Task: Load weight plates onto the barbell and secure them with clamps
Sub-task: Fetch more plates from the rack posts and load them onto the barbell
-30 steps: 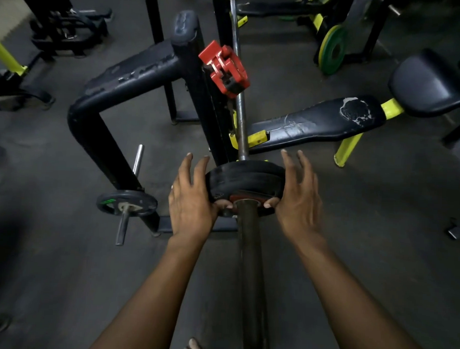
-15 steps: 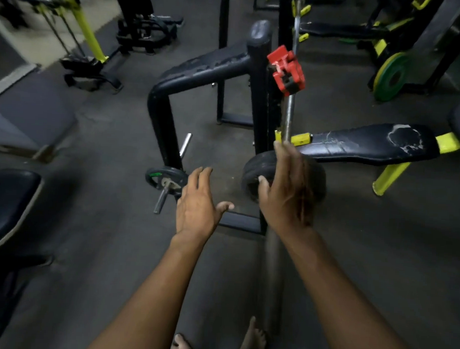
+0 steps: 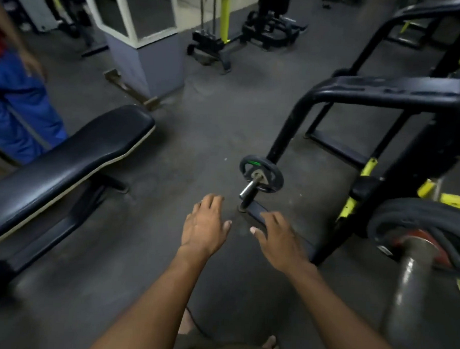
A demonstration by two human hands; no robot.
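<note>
Here both hands hang empty above the dark floor [image 3: 171,177]: the left hand [image 3: 205,227] and the right hand [image 3: 280,238] each have a slack grip, fingers spread and relaxed, holding nothing. A black weight plate [image 3: 415,220] sits on the barbell [image 3: 407,292] at the right edge, well apart from either hand. Just beyond the fingertips, a small plate [image 3: 270,179] rests on a storage peg [image 3: 250,186] of the black rack [image 3: 383,94]. A padded bench [image 3: 75,156] stands to the left.
</note>
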